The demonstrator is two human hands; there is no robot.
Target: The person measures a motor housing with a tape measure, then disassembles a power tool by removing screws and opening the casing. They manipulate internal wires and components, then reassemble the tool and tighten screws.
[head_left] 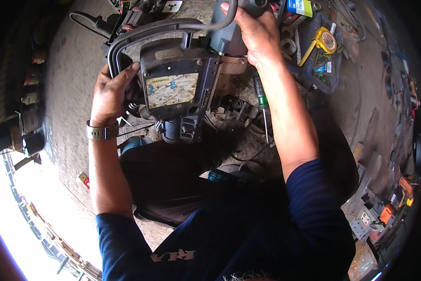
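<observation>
A black power machine (170, 91) with a worn, stained label, a bent tubular bar and a thick cord is tilted up before me. My left hand (111, 91), with a watch on its wrist, closes round the black left side of the machine, its thumb resting on the edge. At the top right, my right hand (259, 35) grips the machine's grey-blue housing (226, 42), and its thumb and a finger lie by the dark curved cord or bar. Some fingertips of both hands are hidden. Beside my right forearm a green-and-black screwdriver (262, 98) points down.
Right of my right hand, a plastic tray (334, 86) holds loose tools, with a yellow tape measure (326, 41) in it. A blue-and-yellow box (299, 8) stands behind. Cables and metal parts (241, 107) litter the concrete floor (70, 89). Orange tools (387, 213) lie lower right.
</observation>
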